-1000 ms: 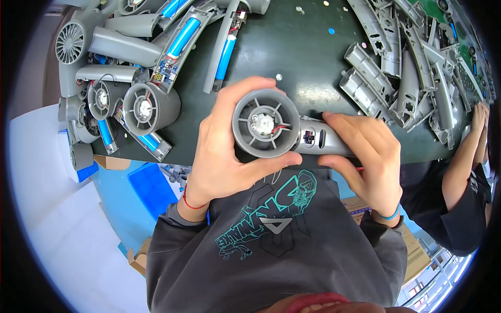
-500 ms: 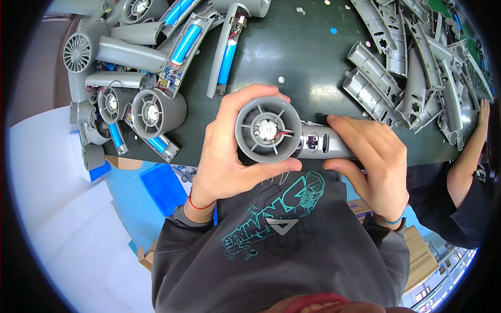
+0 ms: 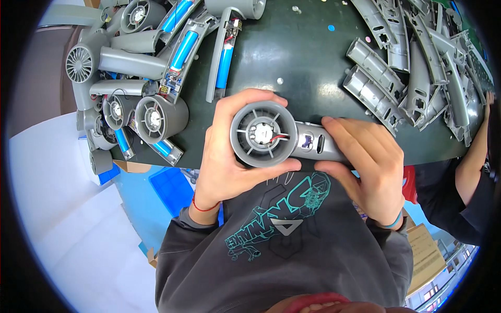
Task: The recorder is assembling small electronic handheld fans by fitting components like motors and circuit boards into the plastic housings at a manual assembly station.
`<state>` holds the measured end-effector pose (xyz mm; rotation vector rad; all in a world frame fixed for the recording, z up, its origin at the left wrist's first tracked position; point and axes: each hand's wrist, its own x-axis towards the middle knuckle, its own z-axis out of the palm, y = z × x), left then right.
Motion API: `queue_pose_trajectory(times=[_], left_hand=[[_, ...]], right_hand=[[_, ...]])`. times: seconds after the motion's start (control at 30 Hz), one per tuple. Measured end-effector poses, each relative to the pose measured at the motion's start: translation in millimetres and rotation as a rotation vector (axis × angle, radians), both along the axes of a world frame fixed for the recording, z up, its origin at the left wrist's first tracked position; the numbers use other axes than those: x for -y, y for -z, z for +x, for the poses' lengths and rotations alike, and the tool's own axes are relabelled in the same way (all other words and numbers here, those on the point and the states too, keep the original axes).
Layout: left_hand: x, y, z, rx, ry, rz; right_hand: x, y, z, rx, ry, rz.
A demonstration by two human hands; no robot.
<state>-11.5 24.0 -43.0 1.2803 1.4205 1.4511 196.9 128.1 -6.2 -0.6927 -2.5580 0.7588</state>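
Observation:
Between my hands, at the front edge of the table, is a grey handheld fan (image 3: 262, 133) with its round, spoked head facing up. A white hub and a short red wire show inside the ring. My left hand (image 3: 215, 151) curls around the head, thumb along the near side and fingers on the far side. My right hand (image 3: 371, 164) grips the handle cover (image 3: 319, 145), which extends to the right from the head. Two cut-outs show in that cover, one with a small part visible inside. My right fingers hide the handle's far end.
Partly assembled fans (image 3: 162, 119) with blue batteries (image 3: 224, 68) crowd the dark green table's left side. Loose grey handle shells (image 3: 370, 94) are heaped at the right. Another person's arm (image 3: 469, 167) reaches in at the far right. A blue bin (image 3: 171, 190) sits below the table edge.
My right hand has shifted slightly left, and the handle cover now sits closer against the fan head. The part in its cut-out looks different. My left hand still grips the head.

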Motion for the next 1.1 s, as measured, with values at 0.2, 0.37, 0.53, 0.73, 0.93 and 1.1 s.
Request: queue_pose_trajectory(times=[0.2,0.37,0.53,0.73,0.93,1.1], left_hand=[[-3,0,-3,-0.118,0.004,0.075],[-3,-8,-5,-0.117,0.054,-0.051],[-6,-10,-3,-0.095,-0.018,-0.07],[-1,-10,0,-0.016,-0.008,-0.061],[0,-7,-5,-0.104,0.053,-0.033],[-3,-2,-3,-0.123,0.058,0.071]], right_hand=[[-14,3,3,-0.02,-0.13,-0.049],[-16,4,3,0.03,-0.154,0.104],[-21,-14,-1,0.145,-0.161,-0.099],[-2,-3,-5,0.054,-0.03,-0.059],[1,19,-5,-0.127,0.005,-0.048],[-7,23,-4,-0.187,-0.059,-0.127]])
